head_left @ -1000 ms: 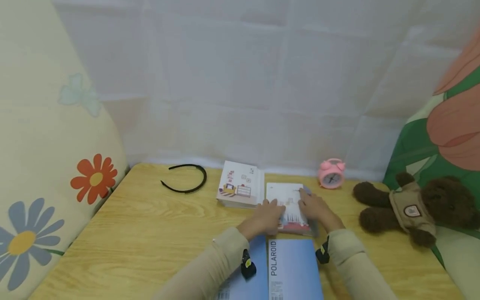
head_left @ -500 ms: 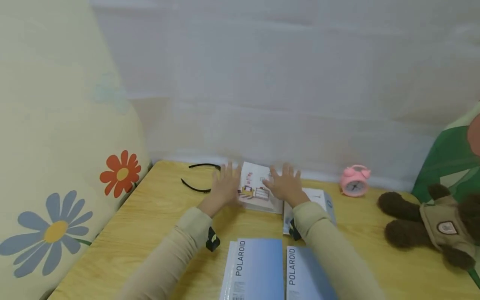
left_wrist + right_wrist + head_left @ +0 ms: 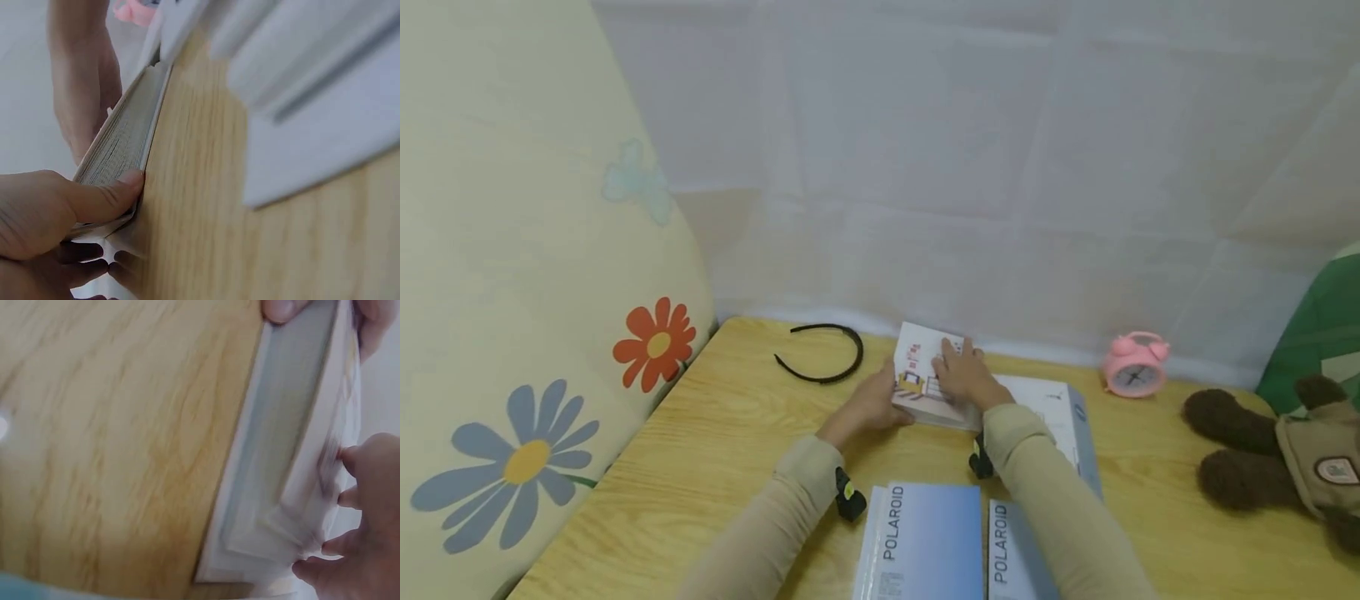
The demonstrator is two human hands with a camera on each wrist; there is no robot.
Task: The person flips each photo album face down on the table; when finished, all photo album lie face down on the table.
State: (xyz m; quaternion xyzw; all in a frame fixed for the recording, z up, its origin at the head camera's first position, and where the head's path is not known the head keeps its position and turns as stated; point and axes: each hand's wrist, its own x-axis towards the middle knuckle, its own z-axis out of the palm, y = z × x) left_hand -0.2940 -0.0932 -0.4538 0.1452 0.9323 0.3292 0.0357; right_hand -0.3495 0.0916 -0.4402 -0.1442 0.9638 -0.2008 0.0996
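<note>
A thick white book with a printed drawing on its cover lies toward the back of the wooden table. My left hand grips its left side. In the left wrist view the thumb of that hand presses against the layered page edges, and its other fingers are partly hidden. My right hand rests its fingers on the right part of the cover. The right wrist view has the fingertips of this hand touching the cover, somewhat blurred.
A white and blue album lies partly under my right forearm. Nearer are blue albums marked POLAROID, with another POLAROID album beside them. A black headband, a pink alarm clock and a brown teddy bear surround the work.
Both hands left the right-hand album and moved left to the thick book. The left hand, spread beside it half a second ago, now grips its side; the right hand came down on its cover.
</note>
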